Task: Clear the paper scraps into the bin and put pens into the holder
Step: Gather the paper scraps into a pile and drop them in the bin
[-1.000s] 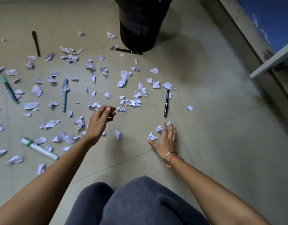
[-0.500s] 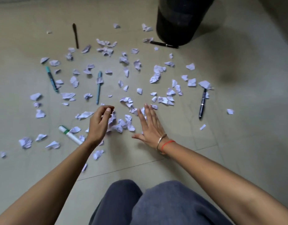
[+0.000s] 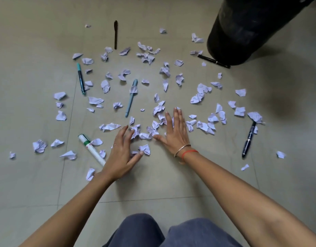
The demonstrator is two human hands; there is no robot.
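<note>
Beige floor tiles (image 3: 171, 182) carry the whole mess, and the black bin (image 3: 246, 31) stands at the far right corner of the view, well apart from both hands. White paper scraps (image 3: 144, 135) lie scattered over most of the floor, thickest in the middle, with a small heap forming between the hands. Pens lie among them: a white marker (image 3: 91, 149) just beside the left wrist, a light blue pen (image 3: 130, 98) toward the centre, a teal pen (image 3: 80, 78) at the left, a dark blue pen (image 3: 248, 139) at the right, and two black pens (image 3: 213, 61) farther off; no holder is in view. The step looks like raking scraps into one pile, and it would go best with both palms kept low and drawn together, pens left outside the sweep, so the heap can be lifted in one cupped load. The right hand (image 3: 175, 132) lies flat on the floor, fingers together and stretched forward, its inner edge against the heap. The left hand (image 3: 122, 150) hovers with fingers spread and curled like a claw, thumb out near a loose scrap. Neither hand holds anything.
</note>
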